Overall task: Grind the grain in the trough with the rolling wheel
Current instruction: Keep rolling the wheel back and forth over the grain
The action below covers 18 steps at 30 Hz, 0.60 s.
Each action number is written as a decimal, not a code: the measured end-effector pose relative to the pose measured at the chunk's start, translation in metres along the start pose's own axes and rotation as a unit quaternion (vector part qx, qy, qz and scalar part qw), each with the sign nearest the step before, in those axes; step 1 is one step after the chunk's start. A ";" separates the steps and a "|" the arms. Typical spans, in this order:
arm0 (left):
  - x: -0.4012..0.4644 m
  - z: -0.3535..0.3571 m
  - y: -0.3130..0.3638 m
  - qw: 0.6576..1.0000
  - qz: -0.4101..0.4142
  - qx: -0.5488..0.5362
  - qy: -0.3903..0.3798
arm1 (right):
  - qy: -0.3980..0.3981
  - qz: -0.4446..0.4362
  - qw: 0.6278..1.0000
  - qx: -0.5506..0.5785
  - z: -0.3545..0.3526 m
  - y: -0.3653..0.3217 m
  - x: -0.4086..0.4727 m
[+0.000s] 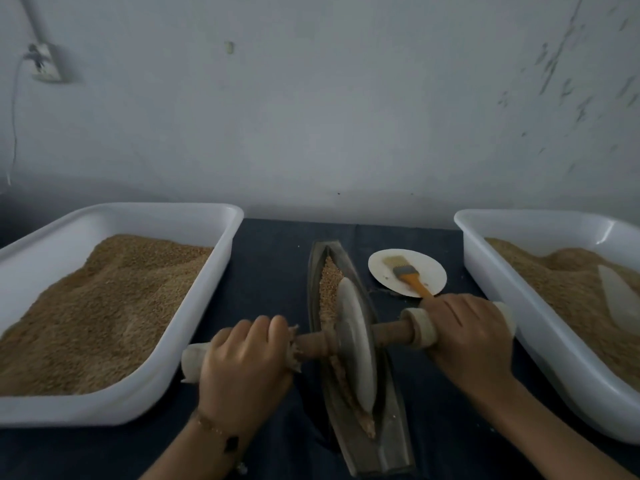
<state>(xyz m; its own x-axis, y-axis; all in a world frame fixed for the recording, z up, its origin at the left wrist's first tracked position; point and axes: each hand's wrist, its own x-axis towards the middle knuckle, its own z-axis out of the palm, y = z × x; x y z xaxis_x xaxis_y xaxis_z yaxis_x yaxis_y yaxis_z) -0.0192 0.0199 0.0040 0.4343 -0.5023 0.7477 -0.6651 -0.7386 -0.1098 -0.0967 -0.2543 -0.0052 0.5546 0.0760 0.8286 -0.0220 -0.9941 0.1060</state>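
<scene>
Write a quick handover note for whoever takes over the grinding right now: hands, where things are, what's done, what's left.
Left hand grips the axle's left wrapped end; right hand grips the right one.
Rolling wheel stands mid-trough, which lies between two white tubs.
Whole grain sits ahead of the wheel; finer meal lies behind it.
Brush rests on the plate.
Left: roll forward over the far grain, repeat.

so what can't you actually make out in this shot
All head view:
- Handle ends of the rolling wheel: wrapped by the left hand and right hand.
- Trough floor: covered by wheel and grain.
- Right tub: cut off by the frame edge.
- Pale object in it: too blurred to identify.
</scene>
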 end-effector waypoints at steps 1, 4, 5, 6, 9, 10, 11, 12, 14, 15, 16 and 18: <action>0.005 -0.001 0.000 1.000 0.009 0.004 -0.003 | -0.011 0.003 1.000 0.007 0.001 0.001 0.000; 0.024 0.007 -0.005 0.996 0.006 -0.008 -0.084 | -0.073 0.009 0.997 0.001 0.008 0.001 0.011; 0.031 0.013 -0.008 0.992 -0.007 0.005 -0.124 | -0.118 0.021 0.993 -0.011 0.012 0.001 0.019; 0.040 0.020 -0.012 0.986 -0.022 0.036 -0.162 | -0.178 0.041 0.983 -0.030 0.016 0.001 0.029; 0.066 0.044 -0.028 0.965 -0.067 0.056 -0.249 | -0.320 0.114 0.940 -0.024 0.033 0.008 0.060; 0.075 0.049 -0.031 0.961 -0.072 0.042 -0.265 | -0.355 0.130 0.926 -0.015 0.038 0.011 0.068; 0.084 0.052 -0.033 0.958 -0.076 0.031 -0.274 | -0.381 0.142 0.913 -0.010 0.042 0.013 0.076; 0.090 0.055 -0.034 0.957 -0.075 0.027 -0.279 | -0.395 0.146 0.907 -0.010 0.045 0.014 0.081; 0.097 0.058 -0.034 0.956 -0.069 0.034 -0.283 | -0.396 0.149 0.906 -0.011 0.049 0.015 0.082; 0.097 0.057 -0.033 0.957 -0.067 0.043 -0.279 | -0.386 0.155 0.909 -0.006 0.050 0.015 0.079; 0.094 0.054 -0.031 0.960 -0.065 0.050 -0.268 | -0.367 0.159 0.916 -0.004 0.048 0.014 0.073; 0.083 0.046 -0.025 0.969 -0.056 0.064 -0.230 | -0.294 0.144 0.945 -0.016 0.042 0.008 0.055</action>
<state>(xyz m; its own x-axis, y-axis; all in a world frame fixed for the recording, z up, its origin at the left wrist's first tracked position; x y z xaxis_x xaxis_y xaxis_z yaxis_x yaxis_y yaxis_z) 0.0615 -0.0237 0.0388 0.7440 -0.5419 0.3908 -0.5302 -0.8348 -0.1482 -0.0314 -0.2617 0.0187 0.8881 -0.2621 0.3775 -0.2622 -0.9636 -0.0522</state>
